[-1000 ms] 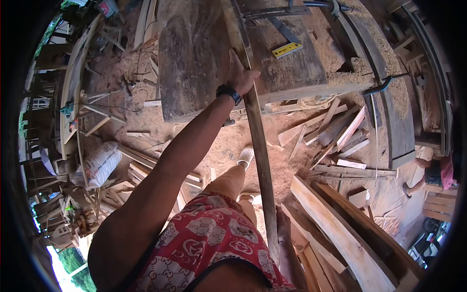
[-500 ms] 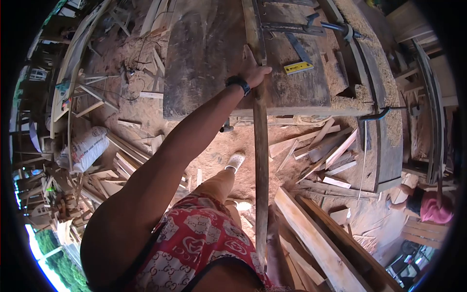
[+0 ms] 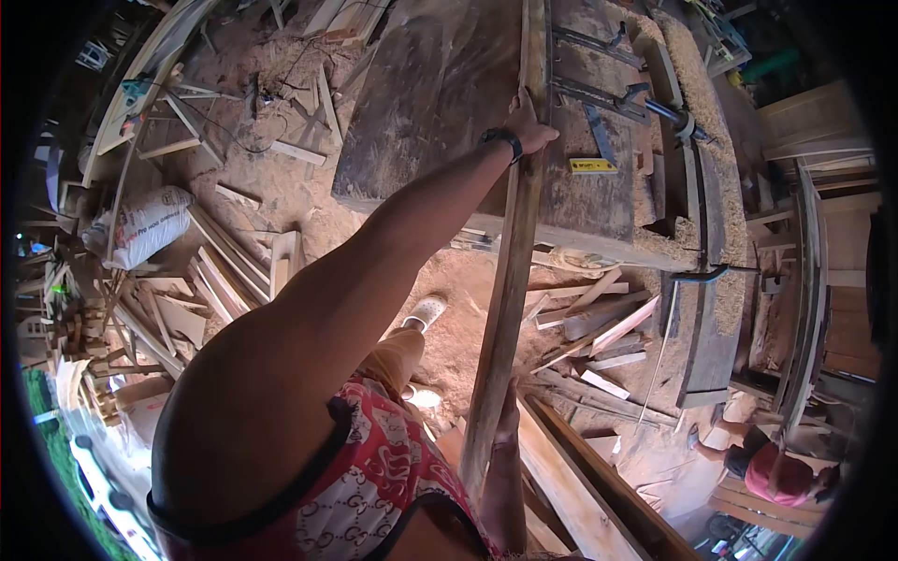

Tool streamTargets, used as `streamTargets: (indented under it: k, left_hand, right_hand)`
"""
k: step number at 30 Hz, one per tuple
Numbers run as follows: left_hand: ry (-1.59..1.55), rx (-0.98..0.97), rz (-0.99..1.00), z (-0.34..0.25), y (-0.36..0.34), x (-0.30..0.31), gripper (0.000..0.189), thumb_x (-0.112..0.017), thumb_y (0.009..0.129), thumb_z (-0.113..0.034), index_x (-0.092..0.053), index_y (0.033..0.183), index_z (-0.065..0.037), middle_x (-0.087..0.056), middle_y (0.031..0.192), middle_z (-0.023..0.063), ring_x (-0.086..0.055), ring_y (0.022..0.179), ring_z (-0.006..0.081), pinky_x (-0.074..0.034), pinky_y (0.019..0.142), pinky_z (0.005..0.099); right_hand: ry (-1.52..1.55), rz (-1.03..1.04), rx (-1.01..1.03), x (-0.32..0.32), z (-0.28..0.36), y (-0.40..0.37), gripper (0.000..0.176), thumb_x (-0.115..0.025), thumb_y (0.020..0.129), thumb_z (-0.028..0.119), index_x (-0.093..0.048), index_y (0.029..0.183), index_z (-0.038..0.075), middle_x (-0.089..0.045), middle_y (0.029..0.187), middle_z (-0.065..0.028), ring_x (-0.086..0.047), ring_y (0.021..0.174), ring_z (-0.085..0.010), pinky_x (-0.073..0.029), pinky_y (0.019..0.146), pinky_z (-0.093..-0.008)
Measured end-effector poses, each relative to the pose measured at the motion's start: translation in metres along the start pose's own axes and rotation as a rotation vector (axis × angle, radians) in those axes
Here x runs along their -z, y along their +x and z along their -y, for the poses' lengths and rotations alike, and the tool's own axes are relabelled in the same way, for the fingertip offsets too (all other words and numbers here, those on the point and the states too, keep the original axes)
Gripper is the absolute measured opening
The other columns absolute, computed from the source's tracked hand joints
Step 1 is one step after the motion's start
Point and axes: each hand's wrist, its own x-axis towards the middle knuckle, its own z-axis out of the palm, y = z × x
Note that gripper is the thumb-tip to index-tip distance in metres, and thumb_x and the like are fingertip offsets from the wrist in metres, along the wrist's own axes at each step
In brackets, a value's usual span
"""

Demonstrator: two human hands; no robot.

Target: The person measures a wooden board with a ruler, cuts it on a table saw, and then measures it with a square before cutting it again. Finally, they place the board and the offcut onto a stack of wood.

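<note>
A long, narrow wooden board (image 3: 506,290) runs from the top of the view over the workbench (image 3: 402,140) and down toward my body. My left hand (image 3: 531,128), with a black watch at the wrist, is closed around the board above the bench top. Lower down, my right hand (image 3: 508,416) holds the same board from its right side, with its fingers partly hidden behind it. A square with a yellow stock (image 3: 593,166) lies on the bench, right of my left hand.
Clamps (image 3: 603,98) sit at the bench's right part, and a blue-handled clamp (image 3: 702,276) at its edge. Offcuts (image 3: 599,323) and thick planks (image 3: 571,477) lie below. A white sack (image 3: 140,227) is at left. Another person (image 3: 778,475) is at lower right.
The view has turned, and the board now slants down to the left. My left hand appears farther right, still on the board. My right hand has come into clearer view beside it.
</note>
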Motion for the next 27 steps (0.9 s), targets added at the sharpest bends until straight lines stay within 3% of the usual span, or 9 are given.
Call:
streamTargets:
  k: [2,4,11,14,15,18,21,24,27]
  left_hand:
    - [0.001,0.005,0.011,0.0,0.003,0.0,0.127,-0.082,0.069,-0.03,0.007,0.152,0.006,-0.012,0.158,0.0327,-0.017,0.148,0.0417,-0.022,0.121,0.039]
    - [-0.012,0.004,0.007,0.004,0.007,-0.002,0.128,-0.082,0.069,-0.031,0.007,0.153,0.005,-0.012,0.158,0.0324,-0.017,0.148,0.0414,-0.023,0.12,0.039]
    - [-0.029,-0.006,0.015,0.003,0.009,0.0,0.136,-0.086,0.065,-0.04,0.009,0.152,0.005,-0.01,0.158,0.0321,-0.018,0.148,0.0405,-0.025,0.12,0.039]
    - [-0.074,0.034,0.029,0.006,0.006,-0.001,0.139,-0.086,0.065,-0.042,0.011,0.151,0.006,-0.008,0.158,0.0321,-0.019,0.148,0.0397,-0.025,0.12,0.0387]
    - [-0.084,0.032,0.027,0.012,-0.003,-0.009,0.139,-0.086,0.065,-0.042,0.011,0.151,0.006,-0.008,0.158,0.0321,-0.019,0.148,0.0397,-0.025,0.12,0.0387]
    - [-0.431,-0.043,0.061,0.005,-0.101,-0.009,0.137,-0.089,0.065,-0.035,0.008,0.152,0.006,-0.013,0.158,0.0305,-0.018,0.149,0.0361,-0.02,0.121,0.04]
    - [-0.18,-0.101,0.005,-0.015,-0.215,-0.009,0.137,-0.09,0.063,-0.029,0.008,0.152,0.005,-0.006,0.159,0.0292,-0.014,0.149,0.0363,-0.022,0.121,0.0384]
    - [-0.035,-0.102,-0.018,-0.012,-0.232,-0.015,0.128,-0.083,0.064,-0.021,0.007,0.153,0.005,-0.004,0.159,0.0309,-0.019,0.146,0.0441,-0.028,0.118,0.0395]
    - [-0.108,-0.08,0.041,-0.007,-0.225,-0.014,0.126,-0.081,0.067,-0.015,0.01,0.152,0.005,-0.004,0.16,0.0299,-0.013,0.149,0.0409,-0.022,0.121,0.0384]
  right_hand:
    - [0.132,-0.006,-0.033,0.004,-0.011,-0.026,0.063,-0.036,0.099,0.064,-0.061,0.116,0.008,-0.065,0.087,-0.0017,-0.062,0.07,-0.0121,-0.05,0.058,-0.0262]
    - [-0.122,-0.069,-0.025,0.061,-0.05,-0.055,0.068,-0.037,0.1,0.062,-0.055,0.13,0.004,-0.067,0.107,-0.0059,-0.065,0.093,-0.0182,-0.053,0.081,-0.0316]
    - [0.157,-0.218,0.141,0.101,-0.134,-0.168,0.071,-0.04,0.1,0.058,-0.049,0.138,-0.002,-0.061,0.126,-0.0114,-0.056,0.116,-0.024,-0.04,0.101,-0.0371]
    - [0.181,-0.223,0.304,0.092,-0.144,-0.171,0.073,-0.042,0.1,0.056,-0.046,0.141,-0.005,-0.058,0.134,-0.0137,-0.052,0.126,-0.0264,-0.034,0.11,-0.0394]
    - [0.113,-0.28,0.442,0.085,-0.144,-0.168,0.076,-0.044,0.1,0.055,-0.043,0.142,-0.007,-0.054,0.14,-0.0158,-0.046,0.133,-0.0282,-0.027,0.116,-0.0408]
    - [0.015,-0.384,0.502,0.087,-0.153,-0.157,0.076,-0.046,0.098,0.054,-0.045,0.14,-0.009,-0.055,0.138,-0.0171,-0.049,0.131,-0.0285,-0.03,0.114,-0.0405]
    - [-0.086,-0.375,0.539,0.059,-0.132,-0.15,0.075,-0.046,0.098,0.053,-0.045,0.14,-0.01,-0.056,0.136,-0.0175,-0.05,0.129,-0.0285,-0.032,0.112,-0.04]
    - [-0.203,-0.35,0.569,0.03,-0.109,-0.146,0.075,-0.046,0.098,0.052,-0.045,0.139,-0.01,-0.056,0.135,-0.0178,-0.051,0.127,-0.0285,-0.033,0.111,-0.0395]
    - [-0.29,-0.326,0.595,0.008,-0.089,-0.14,0.074,-0.047,0.097,0.051,-0.046,0.139,-0.011,-0.057,0.134,-0.0182,-0.052,0.126,-0.0284,-0.035,0.109,-0.039]
